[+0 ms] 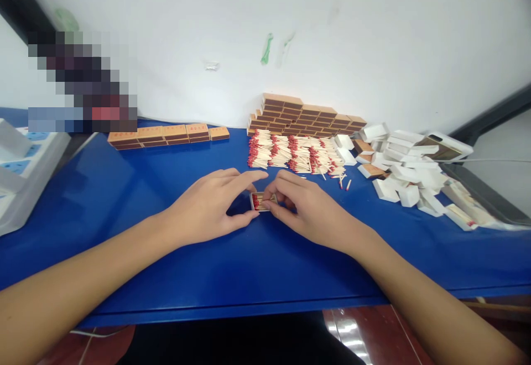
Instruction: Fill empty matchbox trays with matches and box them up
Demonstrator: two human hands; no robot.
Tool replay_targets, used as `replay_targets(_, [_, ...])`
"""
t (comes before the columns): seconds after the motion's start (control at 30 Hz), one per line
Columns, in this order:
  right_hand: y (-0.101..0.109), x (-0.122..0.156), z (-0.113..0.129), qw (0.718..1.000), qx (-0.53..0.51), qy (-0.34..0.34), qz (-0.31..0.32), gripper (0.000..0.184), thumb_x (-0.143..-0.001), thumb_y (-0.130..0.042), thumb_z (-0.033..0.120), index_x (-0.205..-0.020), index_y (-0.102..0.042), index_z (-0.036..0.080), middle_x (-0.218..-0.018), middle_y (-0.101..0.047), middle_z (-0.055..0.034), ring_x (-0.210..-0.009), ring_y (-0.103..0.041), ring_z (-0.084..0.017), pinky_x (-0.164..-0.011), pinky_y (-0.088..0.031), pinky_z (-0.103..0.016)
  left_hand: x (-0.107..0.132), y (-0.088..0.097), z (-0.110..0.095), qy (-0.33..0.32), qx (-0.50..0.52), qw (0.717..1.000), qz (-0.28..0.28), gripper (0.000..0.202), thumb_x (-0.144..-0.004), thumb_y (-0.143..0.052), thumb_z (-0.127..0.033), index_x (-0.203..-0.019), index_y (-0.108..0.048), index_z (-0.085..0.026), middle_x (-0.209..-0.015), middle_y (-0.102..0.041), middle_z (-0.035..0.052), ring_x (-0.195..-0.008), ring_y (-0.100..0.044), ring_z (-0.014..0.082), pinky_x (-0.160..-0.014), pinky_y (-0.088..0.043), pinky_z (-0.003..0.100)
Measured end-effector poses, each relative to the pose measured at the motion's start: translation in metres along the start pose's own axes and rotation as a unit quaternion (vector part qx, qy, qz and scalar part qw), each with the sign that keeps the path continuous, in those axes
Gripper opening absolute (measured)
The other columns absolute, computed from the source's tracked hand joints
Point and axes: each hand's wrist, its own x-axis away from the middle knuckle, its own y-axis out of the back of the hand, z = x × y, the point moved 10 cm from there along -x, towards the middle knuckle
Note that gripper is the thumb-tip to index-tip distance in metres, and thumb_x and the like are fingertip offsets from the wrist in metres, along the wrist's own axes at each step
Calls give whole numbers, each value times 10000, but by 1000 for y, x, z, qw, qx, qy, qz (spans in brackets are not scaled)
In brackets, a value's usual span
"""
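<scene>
A small white matchbox tray [252, 203] lies on the blue table in front of me, filled with red-tipped matches [259, 201]. Around its left end curves my left hand [211, 204], thumb near the close edge and fingers near the far side, spread apart and open. My right hand [298, 204] is closed in a pinch over the tray's right part, its thumb and fingertips on the matches. The palm side of that hand is hidden. Just beyond both hands lies a wide heap of loose matches [296, 152], several of them strayed at its right edge.
Brown matchboxes [298, 116] are stacked against the wall, with a row of more boxes [166, 134] to the left. White empty trays [406, 171] are piled at the right, beside a phone [446, 145]. A white-and-blue container [33, 171] stands far left. The table edge [240, 309] is nearest me.
</scene>
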Motion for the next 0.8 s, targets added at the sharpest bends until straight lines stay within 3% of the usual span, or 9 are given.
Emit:
replay_targets(0.17, [12, 0, -8, 1000, 1, 1, -18, 47, -1049, -631, 210, -1020, -668, 218, -942, -624, -35, -786, -589, -171, -694, -465, -316, 1, 0, 2, 8, 3, 1000, 3, 591, -984, -738, -333, -1521, -505, -254, -1211, -786, 13, -1139, -719, 244, -1033, -570, 424])
replay_targets(0.37, [58, 11, -69, 990, 72, -60, -103, 89, -1010, -672, 276, -949, -713, 225, -817, -608, -30, -673, -533, -176, -639, -425, -333, 0, -3, 8, 33, 6, 999, 31, 598, -984, -728, -371, -1531, -510, -267, -1226, -787, 5, -1179, -705, 258, -1035, -567, 428])
replay_targets(0.53, [46, 10, -100, 993, 60, -96, -42, 159, -993, -677, 350, -922, -731, 219, -841, -649, -53, -709, -567, -195, -658, -450, -340, -1, -3, 8, 41, 4, 998, 37, 594, -988, -720, -380, -1534, -513, -273, -1223, -784, 5, -1163, -702, 254, -1034, -560, 425])
replay_targets(0.8, [42, 8, -107, 992, 55, -106, -36, 161, -992, -660, 364, -936, -692, 216, -839, -625, -44, -697, -549, -191, -654, -438, -332, 0, -2, 11, 54, 9, 998, 43, 588, -992, -702, -402, -1535, -510, -283, -1243, -776, 21, -1198, -693, 267, -1033, -558, 428])
